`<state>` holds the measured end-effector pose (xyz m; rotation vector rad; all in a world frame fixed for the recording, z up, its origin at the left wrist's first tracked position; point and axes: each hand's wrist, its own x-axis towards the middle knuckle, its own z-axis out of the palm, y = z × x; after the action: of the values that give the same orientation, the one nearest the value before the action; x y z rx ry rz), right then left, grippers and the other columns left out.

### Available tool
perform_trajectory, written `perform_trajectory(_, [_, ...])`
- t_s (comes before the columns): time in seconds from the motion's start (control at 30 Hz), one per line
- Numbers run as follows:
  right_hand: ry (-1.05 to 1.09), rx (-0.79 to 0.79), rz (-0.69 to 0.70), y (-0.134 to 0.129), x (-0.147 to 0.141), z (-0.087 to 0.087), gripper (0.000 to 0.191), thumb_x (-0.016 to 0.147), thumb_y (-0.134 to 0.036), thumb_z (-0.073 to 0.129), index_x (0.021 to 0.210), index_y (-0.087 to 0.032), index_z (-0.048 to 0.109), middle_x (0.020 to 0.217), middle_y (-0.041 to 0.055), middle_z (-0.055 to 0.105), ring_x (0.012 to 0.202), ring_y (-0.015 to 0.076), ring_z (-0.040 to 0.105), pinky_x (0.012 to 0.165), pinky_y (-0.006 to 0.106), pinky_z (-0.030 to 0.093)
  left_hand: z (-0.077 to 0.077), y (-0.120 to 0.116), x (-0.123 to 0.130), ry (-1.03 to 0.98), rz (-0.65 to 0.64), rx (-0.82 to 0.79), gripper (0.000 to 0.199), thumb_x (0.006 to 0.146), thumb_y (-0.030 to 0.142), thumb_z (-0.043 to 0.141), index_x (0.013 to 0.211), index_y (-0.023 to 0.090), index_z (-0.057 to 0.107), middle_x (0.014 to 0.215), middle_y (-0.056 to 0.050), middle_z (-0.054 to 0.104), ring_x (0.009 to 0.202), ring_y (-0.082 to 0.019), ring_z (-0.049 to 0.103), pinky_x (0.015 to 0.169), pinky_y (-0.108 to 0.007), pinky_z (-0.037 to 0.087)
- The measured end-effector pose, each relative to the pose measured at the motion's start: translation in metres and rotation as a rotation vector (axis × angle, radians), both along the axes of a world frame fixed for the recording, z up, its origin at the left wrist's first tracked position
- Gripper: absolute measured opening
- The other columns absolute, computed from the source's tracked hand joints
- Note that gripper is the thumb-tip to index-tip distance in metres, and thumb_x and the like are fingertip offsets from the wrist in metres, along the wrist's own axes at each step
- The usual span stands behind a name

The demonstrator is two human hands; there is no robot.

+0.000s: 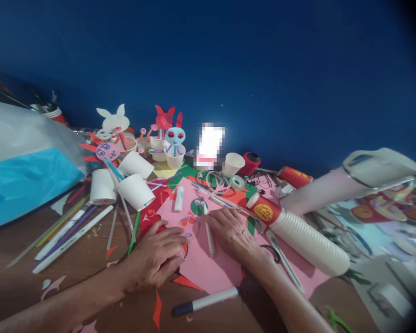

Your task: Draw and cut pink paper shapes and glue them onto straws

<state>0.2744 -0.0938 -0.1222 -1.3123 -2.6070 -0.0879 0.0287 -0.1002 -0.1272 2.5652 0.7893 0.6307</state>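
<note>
My left hand rests at the left side of a pink paper sheet, fingers stretched and slightly bent over a pink cutout face with red eyes and drawn lashes. My right hand lies palm down on the sheet, fingers extended, near a small green round piece. Nothing shows in either hand, though the undersides are hidden. Between the hands lies a slim white stick. A glue stick lies beyond them, and a marker with a dark blue cap lies nearer me.
A stack of paper cups and a white cutter-like tool lie right. Loose white cups, markers and straws spread left. Cup puppets and a lit screen stand behind, before a blue wall.
</note>
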Motion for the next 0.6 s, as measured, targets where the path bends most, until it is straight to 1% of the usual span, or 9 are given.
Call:
perform_trajectory(0.07, [0.011, 0.0, 0.018, -0.001, -0.002, 0.0, 0.03, 0.087, -0.011, 0.047, 0.114, -0.022, 0.054, 0.092, 0.0064, 0.06, 0.086, 0.0206, 0.05, 0.077, 0.035, 0.033, 0.001, 0.0, 0.001, -0.008, 0.0, 0.0, 0.017, 0.085, 0.022, 0.048, 0.097, 0.023, 0.061, 0.106, -0.002, 0.068, 0.111, -0.018, 0.054, 0.104, -0.039, 0.019])
perform_trajectory(0.13, [0.022, -0.002, 0.021, -0.002, -0.002, 0.002, 0.026, 0.087, -0.013, 0.048, 0.109, -0.024, 0.058, 0.087, 0.0049, 0.061, 0.083, 0.0195, 0.05, 0.076, 0.034, 0.032, 0.002, 0.0, 0.002, -0.009, 0.003, -0.014, 0.019, 0.085, 0.022, 0.047, 0.098, 0.022, 0.061, 0.105, -0.003, 0.068, 0.111, -0.019, 0.054, 0.105, -0.041, 0.019])
perform_trajectory(0.2, [0.025, -0.013, 0.011, -0.002, 0.0, 0.005, 0.023, 0.088, -0.013, 0.047, 0.103, -0.025, 0.061, 0.081, 0.0032, 0.061, 0.078, 0.0185, 0.05, 0.074, 0.033, 0.031, 0.003, 0.001, 0.003, -0.016, 0.012, -0.032, 0.02, 0.086, 0.021, 0.046, 0.1, 0.022, 0.06, 0.105, -0.004, 0.068, 0.111, -0.019, 0.054, 0.106, -0.043, 0.018])
perform_trajectory(0.27, [0.038, -0.024, -0.02, 0.001, 0.004, 0.008, 0.025, 0.087, -0.013, 0.047, 0.103, -0.025, 0.061, 0.077, 0.0022, 0.06, 0.075, 0.0177, 0.051, 0.073, 0.032, 0.031, 0.004, 0.002, 0.003, -0.028, 0.013, -0.046, 0.021, 0.086, 0.02, 0.046, 0.102, 0.021, 0.059, 0.106, -0.004, 0.068, 0.111, -0.019, 0.054, 0.106, -0.043, 0.017])
perform_trajectory(0.3, [0.054, -0.014, -0.065, 0.002, 0.006, 0.009, 0.027, 0.086, -0.012, 0.048, 0.105, -0.024, 0.061, 0.077, 0.0024, 0.06, 0.075, 0.0177, 0.051, 0.073, 0.032, 0.031, 0.005, 0.002, 0.003, -0.032, 0.013, -0.051, 0.021, 0.086, 0.02, 0.046, 0.103, 0.021, 0.058, 0.106, -0.004, 0.068, 0.111, -0.019, 0.054, 0.107, -0.042, 0.016])
perform_trajectory(0.37, [0.083, 0.042, -0.216, 0.006, 0.011, 0.008, 0.027, 0.084, -0.013, 0.049, 0.106, -0.022, 0.061, 0.08, 0.0038, 0.061, 0.078, 0.0186, 0.051, 0.072, 0.032, 0.031, 0.006, 0.003, 0.003, -0.032, 0.011, -0.056, 0.021, 0.085, 0.019, 0.047, 0.103, 0.02, 0.058, 0.106, -0.004, 0.068, 0.112, -0.019, 0.053, 0.107, -0.042, 0.017])
perform_trajectory(0.43, [0.076, 0.103, -0.37, 0.01, 0.015, 0.005, 0.021, 0.083, -0.016, 0.051, 0.1, -0.021, 0.064, 0.082, 0.0052, 0.061, 0.079, 0.0202, 0.051, 0.071, 0.032, 0.031, 0.007, 0.003, 0.002, -0.031, 0.005, -0.054, 0.021, 0.084, 0.018, 0.047, 0.101, 0.02, 0.058, 0.106, -0.004, 0.067, 0.113, -0.02, 0.052, 0.105, -0.041, 0.02])
perform_trajectory(0.47, [0.061, 0.121, -0.421, 0.011, 0.016, 0.003, 0.018, 0.083, -0.018, 0.053, 0.096, -0.021, 0.065, 0.081, 0.0055, 0.061, 0.079, 0.0209, 0.051, 0.07, 0.032, 0.031, 0.007, 0.004, 0.002, -0.037, 0.0, -0.053, 0.02, 0.084, 0.017, 0.047, 0.099, 0.02, 0.059, 0.105, -0.004, 0.067, 0.113, -0.02, 0.051, 0.104, -0.04, 0.023])
perform_trajectory(0.6, [0.011, 0.119, -0.508, 0.014, 0.017, -0.004, 0.015, 0.082, -0.022, 0.056, 0.094, -0.019, 0.064, 0.084, 0.0075, 0.061, 0.081, 0.0227, 0.051, 0.072, 0.033, 0.031, 0.006, 0.006, 0.002, -0.09, -0.019, -0.072, 0.02, 0.084, 0.016, 0.046, 0.1, 0.018, 0.058, 0.1, -0.007, 0.066, 0.107, -0.021, 0.051, 0.093, -0.037, 0.036])
